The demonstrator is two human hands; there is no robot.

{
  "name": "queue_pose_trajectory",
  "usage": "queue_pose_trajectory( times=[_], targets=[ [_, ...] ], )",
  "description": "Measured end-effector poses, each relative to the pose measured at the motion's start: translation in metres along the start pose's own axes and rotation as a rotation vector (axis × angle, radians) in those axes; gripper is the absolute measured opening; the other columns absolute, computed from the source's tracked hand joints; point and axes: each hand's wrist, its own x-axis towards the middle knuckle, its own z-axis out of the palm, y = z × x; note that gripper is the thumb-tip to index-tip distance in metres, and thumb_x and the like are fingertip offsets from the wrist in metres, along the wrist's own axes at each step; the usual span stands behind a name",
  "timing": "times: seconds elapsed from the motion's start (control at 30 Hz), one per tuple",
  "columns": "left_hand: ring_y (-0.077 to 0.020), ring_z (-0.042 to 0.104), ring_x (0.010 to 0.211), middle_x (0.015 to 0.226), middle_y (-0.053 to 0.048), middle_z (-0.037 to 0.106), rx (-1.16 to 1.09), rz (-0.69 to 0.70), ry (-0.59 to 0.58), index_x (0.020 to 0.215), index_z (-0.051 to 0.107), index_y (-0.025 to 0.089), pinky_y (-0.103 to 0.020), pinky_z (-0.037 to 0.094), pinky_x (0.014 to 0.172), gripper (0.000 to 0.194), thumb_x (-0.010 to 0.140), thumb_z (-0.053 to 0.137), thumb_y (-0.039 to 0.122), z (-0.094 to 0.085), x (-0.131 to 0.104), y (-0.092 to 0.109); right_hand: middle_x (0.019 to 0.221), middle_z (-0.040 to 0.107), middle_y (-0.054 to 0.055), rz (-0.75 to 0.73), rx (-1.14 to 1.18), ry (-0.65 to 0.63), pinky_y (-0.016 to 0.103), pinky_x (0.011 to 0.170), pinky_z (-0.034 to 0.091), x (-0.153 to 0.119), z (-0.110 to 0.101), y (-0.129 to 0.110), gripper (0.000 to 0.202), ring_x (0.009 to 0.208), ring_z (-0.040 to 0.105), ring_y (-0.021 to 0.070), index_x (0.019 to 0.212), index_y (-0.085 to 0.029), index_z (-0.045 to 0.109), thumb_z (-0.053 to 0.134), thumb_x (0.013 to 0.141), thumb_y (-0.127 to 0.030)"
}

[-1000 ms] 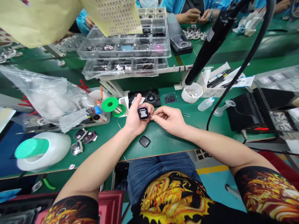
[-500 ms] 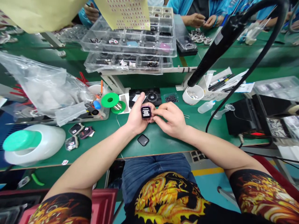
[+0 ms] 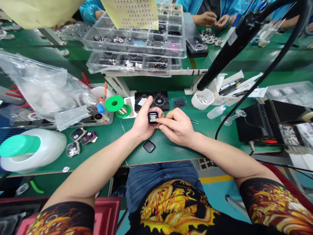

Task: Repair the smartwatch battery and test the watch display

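A small square smartwatch body [image 3: 153, 117] without a strap, its dark screen lit with lines of white text, rests in my left hand [image 3: 143, 121]. The fingers wrap behind it and the thumb points up beside it. My right hand [image 3: 178, 125] has a fingertip on the screen's lower right corner, the thumb just below and the other fingers bent; I see nothing held in it. Thin metal tips, like those of tweezers [image 3: 194, 121], show beyond this hand; whether they lie on the bench is hidden. Below the hands lies a black square watch-like piece [image 3: 149, 146].
Several watch bodies [image 3: 73, 148] lie left, near a white bottle with a green cap [image 3: 46, 150]. A solder spool [image 3: 114, 103], black fixture [image 3: 158, 101], screw tray [image 3: 179, 102] and white cup [image 3: 202, 99] stand behind. A black-handled tool [image 3: 220, 55] hangs overhead. Co-workers' hands [image 3: 207, 19] show opposite.
A right fingertip has moved from the watch's right edge onto the lower right of its screen. The left hand still holds the watch. The view has shifted slightly.
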Motion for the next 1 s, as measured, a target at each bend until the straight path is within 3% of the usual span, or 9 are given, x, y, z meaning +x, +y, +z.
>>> queue_pose_trajectory(
  times=[0.27,1.0],
  targets=[
    [-0.0107,0.049,0.041,0.051,-0.003,0.050,0.015,-0.019,0.003,0.055,0.059,0.018,-0.024,0.033,0.038,0.077,0.101,0.055,0.080,0.0026,-0.0007,0.0011,0.088,0.069,0.006,0.012,0.043,0.030,0.036,0.079,0.056,0.0026,-0.0015,-0.0055,0.018,0.082,0.063,0.0177,0.105,-0.018,0.082,0.065,0.110,-0.024],
    [-0.0105,0.052,0.044,0.056,-0.004,0.055,0.044,-0.004,0.018,0.058,0.059,0.018,-0.025,0.042,0.045,0.073,0.102,0.054,0.078,-0.0041,0.0006,-0.0009,0.089,0.067,0.005,-0.037,0.074,0.033,0.037,0.078,0.057,0.0013,0.0021,-0.0034,0.015,0.084,0.063,0.0180,0.111,-0.018,0.081,0.066,0.107,-0.020]
  ],
)
